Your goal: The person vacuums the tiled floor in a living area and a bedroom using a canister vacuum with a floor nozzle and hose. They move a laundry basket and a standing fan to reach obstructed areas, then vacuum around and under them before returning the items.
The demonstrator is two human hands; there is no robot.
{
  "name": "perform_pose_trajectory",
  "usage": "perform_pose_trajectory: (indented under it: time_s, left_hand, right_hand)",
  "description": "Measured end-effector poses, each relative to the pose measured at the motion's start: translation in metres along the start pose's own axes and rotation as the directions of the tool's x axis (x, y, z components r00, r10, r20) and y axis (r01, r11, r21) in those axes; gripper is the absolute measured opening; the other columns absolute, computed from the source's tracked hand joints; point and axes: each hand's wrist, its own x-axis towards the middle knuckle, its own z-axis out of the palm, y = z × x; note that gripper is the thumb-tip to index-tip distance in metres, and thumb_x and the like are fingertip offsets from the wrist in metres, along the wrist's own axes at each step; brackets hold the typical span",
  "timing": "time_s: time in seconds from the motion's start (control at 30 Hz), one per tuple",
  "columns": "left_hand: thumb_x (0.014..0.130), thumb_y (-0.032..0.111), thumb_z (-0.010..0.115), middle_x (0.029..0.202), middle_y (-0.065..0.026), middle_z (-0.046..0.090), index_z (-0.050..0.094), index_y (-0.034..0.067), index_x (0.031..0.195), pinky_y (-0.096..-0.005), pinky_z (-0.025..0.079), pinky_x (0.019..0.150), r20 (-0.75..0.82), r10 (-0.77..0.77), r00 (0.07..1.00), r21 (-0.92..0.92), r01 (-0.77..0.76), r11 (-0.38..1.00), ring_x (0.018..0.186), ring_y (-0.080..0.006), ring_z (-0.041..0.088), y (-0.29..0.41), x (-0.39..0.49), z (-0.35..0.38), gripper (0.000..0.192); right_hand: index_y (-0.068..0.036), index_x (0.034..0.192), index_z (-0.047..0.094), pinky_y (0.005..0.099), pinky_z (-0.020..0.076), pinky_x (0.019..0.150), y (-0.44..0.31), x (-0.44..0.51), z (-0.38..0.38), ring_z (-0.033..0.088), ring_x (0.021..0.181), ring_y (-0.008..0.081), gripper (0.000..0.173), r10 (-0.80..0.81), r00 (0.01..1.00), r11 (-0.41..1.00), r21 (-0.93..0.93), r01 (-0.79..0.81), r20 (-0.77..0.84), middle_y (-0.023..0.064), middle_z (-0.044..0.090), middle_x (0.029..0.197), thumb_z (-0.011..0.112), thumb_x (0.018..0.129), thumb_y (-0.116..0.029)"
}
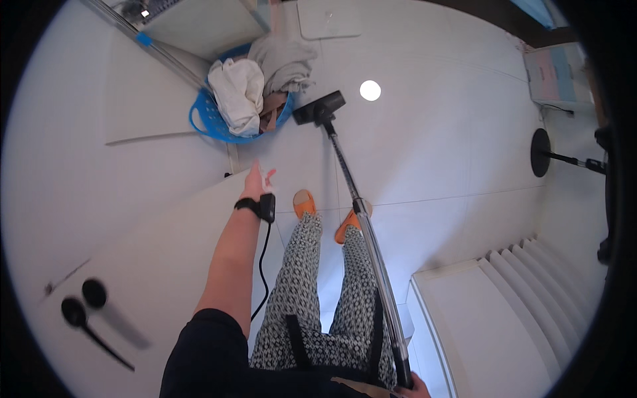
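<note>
My right hand (416, 388), at the bottom edge, is closed around the black upper end of a vacuum cleaner's metal tube (371, 239). The tube runs past my legs to a black floor head (319, 108), which lies on the pale tiles beside a blue plastic laundry basket (214, 125). In the basket are a white cloth (238, 94), a grey cloth (283, 62) and brown fabric. My left hand (256, 181) reaches forward below the basket with fingers apart and nothing seen in it; a black device is strapped at its wrist.
A metal pole with a blue collar (144, 40) leans toward the basket. A white flat scale-like panel (328, 20) lies at the top. At right are a round black base (540, 152), a pastel box (560, 74) and a white folding door (527, 293). Orange slippers (304, 203) are on my feet.
</note>
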Motion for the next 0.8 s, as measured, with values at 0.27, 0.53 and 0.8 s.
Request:
perform_pose_trajectory:
  time_s: [0.27,0.53,0.8]
  left_hand:
    - [0.091,0.045,0.051,0.108,-0.0207,0.060,0.040,0.007,0.113,-0.0269,0.040,0.048,0.229,-0.011,0.973,-0.396,0.104,0.912,0.050,-0.0136,0.041,0.037,0.186,0.011,0.045]
    - [0.099,0.015,0.033,0.096,-0.0170,0.057,0.038,0.001,0.120,-0.0306,0.045,0.057,0.322,0.115,0.940,-0.269,-0.026,0.963,0.050,-0.0117,0.040,0.069,0.176,0.008,0.026]
    - [0.096,0.022,0.037,0.119,-0.0142,0.057,0.042,0.013,0.137,-0.0351,0.048,0.071,0.364,0.389,0.847,-0.169,-0.350,0.921,0.075,-0.0218,0.054,0.175,-0.022,0.021,0.042]
  right_hand:
    - [-0.001,0.083,0.053,0.0355,0.0416,0.054,-0.034,0.032,0.038,0.046,0.059,0.0162,0.021,0.180,0.939,0.956,-0.172,-0.237,-0.294,0.0056,0.051,0.064,0.070,0.076,-0.012]
    - [-0.001,0.086,0.058,0.0364,0.0449,0.054,-0.001,0.035,0.049,0.053,0.058,0.0181,0.024,0.255,0.892,0.911,-0.217,-0.351,-0.372,0.0082,0.060,0.065,0.074,0.072,-0.012]
    - [-0.003,0.073,0.050,0.0384,0.0484,0.052,0.045,0.014,-0.003,0.063,0.058,0.0300,0.028,-0.090,0.869,0.751,-0.607,-0.261,-0.486,0.0154,0.059,0.060,0.073,0.060,-0.012]
